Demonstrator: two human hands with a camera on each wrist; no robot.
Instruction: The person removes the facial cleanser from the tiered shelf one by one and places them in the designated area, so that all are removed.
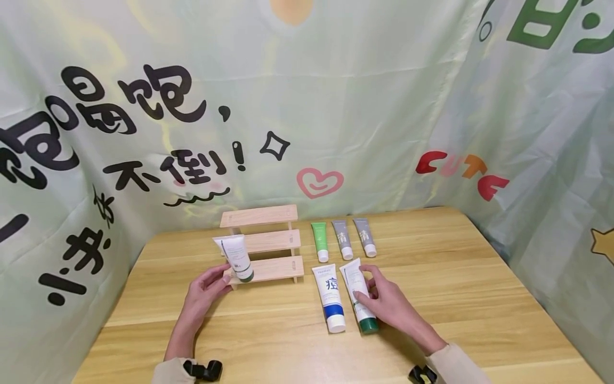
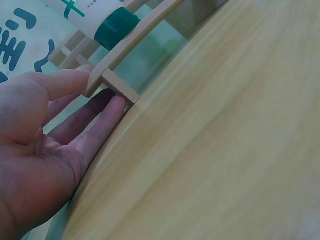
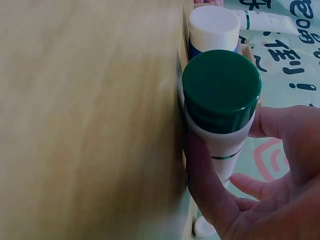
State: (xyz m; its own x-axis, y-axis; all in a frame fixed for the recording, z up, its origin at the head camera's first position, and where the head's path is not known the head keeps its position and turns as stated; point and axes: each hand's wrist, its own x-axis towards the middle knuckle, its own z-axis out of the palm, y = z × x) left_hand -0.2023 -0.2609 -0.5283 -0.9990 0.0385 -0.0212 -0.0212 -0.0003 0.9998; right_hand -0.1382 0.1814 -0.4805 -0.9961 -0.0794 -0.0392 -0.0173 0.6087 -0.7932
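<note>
My left hand [image 1: 205, 289] pinches the left end of the bottom step of a three-tier wooden rack [image 1: 278, 268], thumb against the board and fingers by its foot in the left wrist view. On that step a white tube with a dark green cap [image 1: 235, 256] stands cap down, leaning slightly. My right hand [image 1: 387, 300] grips a second white tube with a green cap [image 1: 355, 293] by its sides; in the right wrist view its green cap [image 3: 222, 82] faces the camera. Just left of it lies a white tube with a blue band and white cap [image 1: 328, 293].
Behind the right hand, a green tube [image 1: 319, 241] and two grey tubes [image 1: 342, 239] lie in a row on the wooden table [image 1: 268, 336]. A printed cloth [image 1: 384, 106] hangs round the back and sides of the table.
</note>
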